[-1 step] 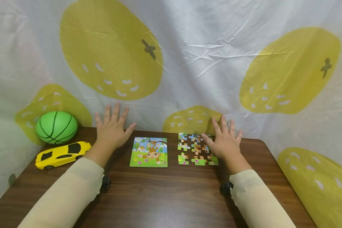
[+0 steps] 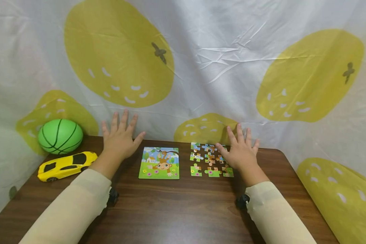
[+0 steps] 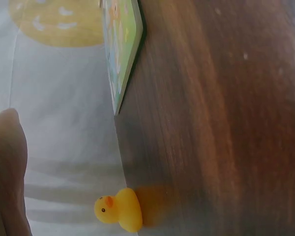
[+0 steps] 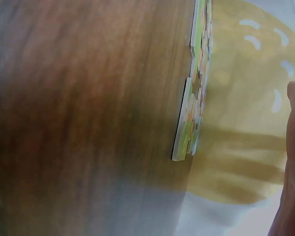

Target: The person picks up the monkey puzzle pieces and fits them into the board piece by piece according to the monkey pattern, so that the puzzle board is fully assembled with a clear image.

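Observation:
My left hand [image 2: 119, 140] is held up with fingers spread, above the back of the table and left of a square monkey picture board [image 2: 159, 163]. A yellow rubber duck [image 3: 120, 210] sits at the table's back edge in the left wrist view; in the head view my left hand hides it. With its fingers also spread, my right hand [image 2: 241, 153] hovers by the loose jigsaw pieces [image 2: 213, 172] and covers part of them from the head camera. These pieces lie slightly apart in rows, right of the board. Neither hand holds anything.
A green ball [image 2: 60, 136] with black lines stands at the table's back left corner. In front of it is a yellow toy car [image 2: 67, 165]. White cloth with yellow fruit prints [image 2: 189, 91] hangs behind and beside the brown wooden table [image 2: 177, 210].

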Demonstrator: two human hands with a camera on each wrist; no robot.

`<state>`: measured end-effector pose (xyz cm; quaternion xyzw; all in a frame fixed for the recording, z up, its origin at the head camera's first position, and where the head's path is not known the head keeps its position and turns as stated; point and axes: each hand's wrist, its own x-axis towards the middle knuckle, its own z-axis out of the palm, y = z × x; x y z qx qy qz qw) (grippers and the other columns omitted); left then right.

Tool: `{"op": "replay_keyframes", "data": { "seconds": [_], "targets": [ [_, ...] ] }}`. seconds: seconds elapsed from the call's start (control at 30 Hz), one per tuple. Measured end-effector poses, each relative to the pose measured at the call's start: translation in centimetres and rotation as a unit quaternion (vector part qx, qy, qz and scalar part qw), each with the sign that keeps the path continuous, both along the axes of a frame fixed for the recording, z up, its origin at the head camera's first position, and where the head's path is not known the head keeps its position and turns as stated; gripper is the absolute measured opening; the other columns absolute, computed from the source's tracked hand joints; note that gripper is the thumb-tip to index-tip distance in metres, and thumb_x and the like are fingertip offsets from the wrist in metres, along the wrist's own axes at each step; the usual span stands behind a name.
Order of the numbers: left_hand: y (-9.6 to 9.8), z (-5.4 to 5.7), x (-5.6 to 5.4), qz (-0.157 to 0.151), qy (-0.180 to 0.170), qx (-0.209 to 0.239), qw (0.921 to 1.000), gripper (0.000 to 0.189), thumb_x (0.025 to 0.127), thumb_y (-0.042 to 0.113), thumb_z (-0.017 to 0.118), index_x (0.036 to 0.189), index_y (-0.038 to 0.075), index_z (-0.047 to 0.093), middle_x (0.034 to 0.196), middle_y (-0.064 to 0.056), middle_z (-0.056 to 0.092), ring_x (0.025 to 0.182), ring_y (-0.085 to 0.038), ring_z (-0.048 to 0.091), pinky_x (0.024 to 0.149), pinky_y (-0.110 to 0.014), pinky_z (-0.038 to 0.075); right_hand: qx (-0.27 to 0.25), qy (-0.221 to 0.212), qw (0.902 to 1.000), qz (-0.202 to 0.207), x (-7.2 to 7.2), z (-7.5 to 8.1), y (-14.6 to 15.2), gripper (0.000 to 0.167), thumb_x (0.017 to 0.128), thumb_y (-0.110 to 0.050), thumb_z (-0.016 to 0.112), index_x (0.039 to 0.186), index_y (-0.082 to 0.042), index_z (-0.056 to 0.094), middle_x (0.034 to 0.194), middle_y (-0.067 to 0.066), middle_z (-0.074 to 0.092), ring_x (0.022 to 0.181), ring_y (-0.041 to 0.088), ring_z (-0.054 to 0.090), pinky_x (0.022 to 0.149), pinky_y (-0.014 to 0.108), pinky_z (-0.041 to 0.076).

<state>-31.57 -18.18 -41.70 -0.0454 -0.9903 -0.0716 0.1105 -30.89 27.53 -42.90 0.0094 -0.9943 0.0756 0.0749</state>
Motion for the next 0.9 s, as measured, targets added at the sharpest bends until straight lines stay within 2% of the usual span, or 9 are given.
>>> {"op": "replay_keyframes", "data": {
  "seconds": [0.53,0.73,0.9],
  "targets": [
    [0.3,-0.3,0.3,-0.005,0.001,0.007,1.0,0.091,0.1,0.085,0.02,0.173,0.037,-0.005,0.177,0.004,-0.029,0.166,-0.035,-0.028,0.126,-0.078,-0.012,-0.024,-0.012,0.9996,-0.004,0.7,0.5,-0.4,0.101,0.09,-0.097,0.014,0.171,-0.042,-0.009,0.177,0.0,-0.03,0.165,0.043,-0.026,0.122,0.083,-0.011],
    [0.8,-0.6,0.8,-0.016,0.006,0.033,0.9993,0.095,0.097,0.088,0.025,0.173,0.037,-0.003,0.179,0.004,-0.026,0.167,-0.035,-0.026,0.126,-0.079,-0.011,-0.042,-0.014,0.999,0.009,1.0,1.2,-1.3,0.097,0.095,-0.092,0.021,0.171,-0.04,-0.009,0.177,0.0,-0.031,0.165,0.044,-0.025,0.123,0.083,-0.008],
    [1.1,-0.7,1.6,-0.025,0.002,0.063,0.9977,0.093,0.1,0.085,0.028,0.173,0.037,-0.005,0.18,0.002,-0.025,0.167,-0.037,-0.022,0.126,-0.079,-0.006,-0.045,-0.006,0.9986,0.026,1.0,1.5,-2.6,0.092,0.099,-0.087,0.026,0.171,-0.042,-0.008,0.178,-0.002,-0.027,0.166,0.042,-0.022,0.125,0.081,-0.003]
  ]
}}
